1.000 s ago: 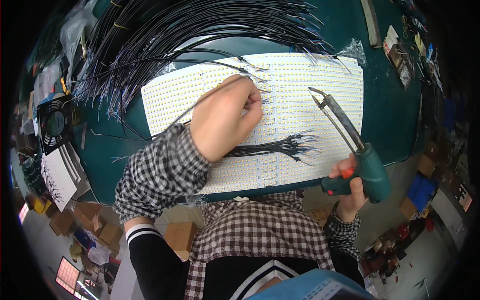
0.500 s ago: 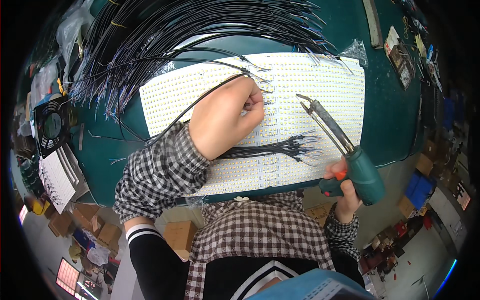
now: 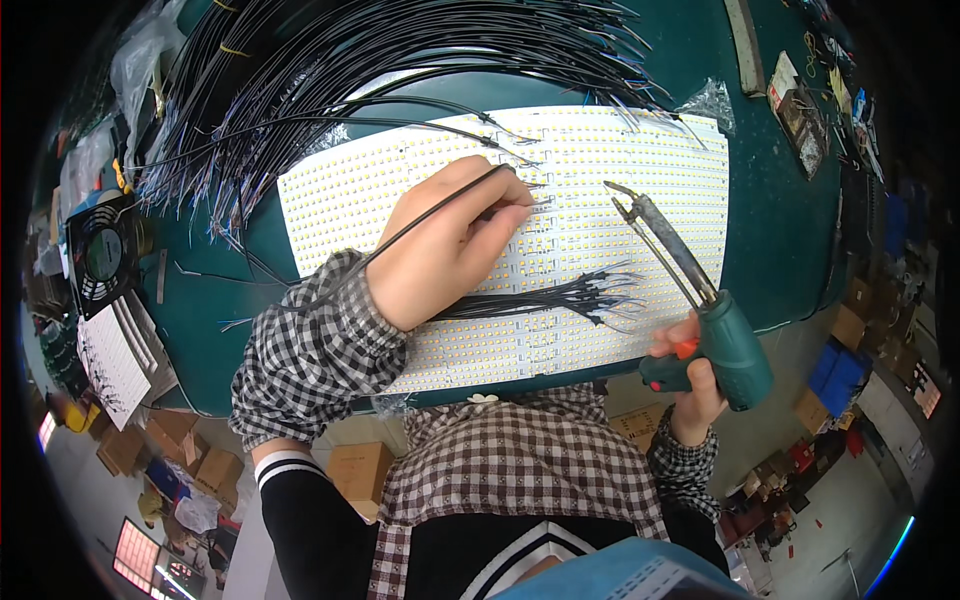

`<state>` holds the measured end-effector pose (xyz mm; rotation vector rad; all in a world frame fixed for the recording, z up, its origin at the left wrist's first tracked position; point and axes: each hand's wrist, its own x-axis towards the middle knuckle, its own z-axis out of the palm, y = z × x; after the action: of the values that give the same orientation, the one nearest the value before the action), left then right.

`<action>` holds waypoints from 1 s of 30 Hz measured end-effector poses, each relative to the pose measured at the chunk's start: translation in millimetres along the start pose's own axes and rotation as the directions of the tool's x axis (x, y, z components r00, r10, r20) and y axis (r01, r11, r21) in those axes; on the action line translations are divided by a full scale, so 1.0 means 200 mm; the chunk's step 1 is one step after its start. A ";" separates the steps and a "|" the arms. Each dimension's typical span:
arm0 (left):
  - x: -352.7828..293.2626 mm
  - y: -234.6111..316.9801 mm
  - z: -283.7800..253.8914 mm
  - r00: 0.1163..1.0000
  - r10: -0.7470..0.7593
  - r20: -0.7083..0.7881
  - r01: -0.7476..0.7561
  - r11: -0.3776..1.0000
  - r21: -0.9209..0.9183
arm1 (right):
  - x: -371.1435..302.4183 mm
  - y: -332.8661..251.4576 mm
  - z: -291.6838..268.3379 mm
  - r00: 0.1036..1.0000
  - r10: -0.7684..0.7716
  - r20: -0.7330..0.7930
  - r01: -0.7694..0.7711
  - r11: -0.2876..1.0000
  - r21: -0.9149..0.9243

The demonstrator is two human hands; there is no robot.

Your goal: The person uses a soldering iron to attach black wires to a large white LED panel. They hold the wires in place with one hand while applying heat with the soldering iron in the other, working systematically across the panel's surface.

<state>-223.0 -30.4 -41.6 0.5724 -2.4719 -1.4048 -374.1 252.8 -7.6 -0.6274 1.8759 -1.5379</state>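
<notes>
On the white LED board sheet (image 3: 640, 160), dotted with rows of small yellow LEDs, my left hand (image 3: 445, 230) is closed in a pinch near the middle strip of solder pads. A thin wire end shows at its fingertips. A black cable (image 3: 430, 210) runs across the back of this hand from the sleeve to the forefinger. My right hand (image 3: 690, 385) grips a green soldering gun (image 3: 735, 350) with a red trigger. Its metal tip points up and left above the board, apart from my left fingers. A bunch of black cables (image 3: 540, 300) lies on the board below my left hand.
A large bundle of black cables (image 3: 400, 50) with stripped ends curves across the far side of the green table (image 3: 770, 230). At the left are a black fan (image 3: 103, 250) and paper sheets (image 3: 120, 355). A small tray (image 3: 800, 115) sits at the far right.
My left hand has turned slightly and its fingertips have shifted a little. The cable now crosses the back of it. The soldering gun's tip has moved slightly right and up.
</notes>
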 end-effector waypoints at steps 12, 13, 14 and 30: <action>-0.02 0.05 0.04 0.983 -0.177 -0.058 0.172 0.982 -0.074 | -0.01 0.01 0.01 1.000 0.002 0.001 -0.002 1.000 0.001; -0.02 0.05 0.04 0.980 -0.193 -0.048 0.189 0.980 -0.069 | 0.00 0.01 0.00 1.000 -0.001 0.010 0.001 1.000 0.002; -0.02 0.05 0.03 0.977 -0.208 -0.037 0.206 0.977 -0.064 | 0.00 0.02 0.00 1.000 -0.003 0.018 0.003 1.000 0.003; 0.00 0.04 0.05 0.974 -0.226 -0.024 0.225 0.974 -0.035 | -0.01 0.01 0.00 1.000 0.014 0.021 -0.014 1.000 -0.011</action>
<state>-228.9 -19.2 -39.4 0.8831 -2.4192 -1.5022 -373.2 255.4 -9.7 -0.6317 1.8700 -1.5078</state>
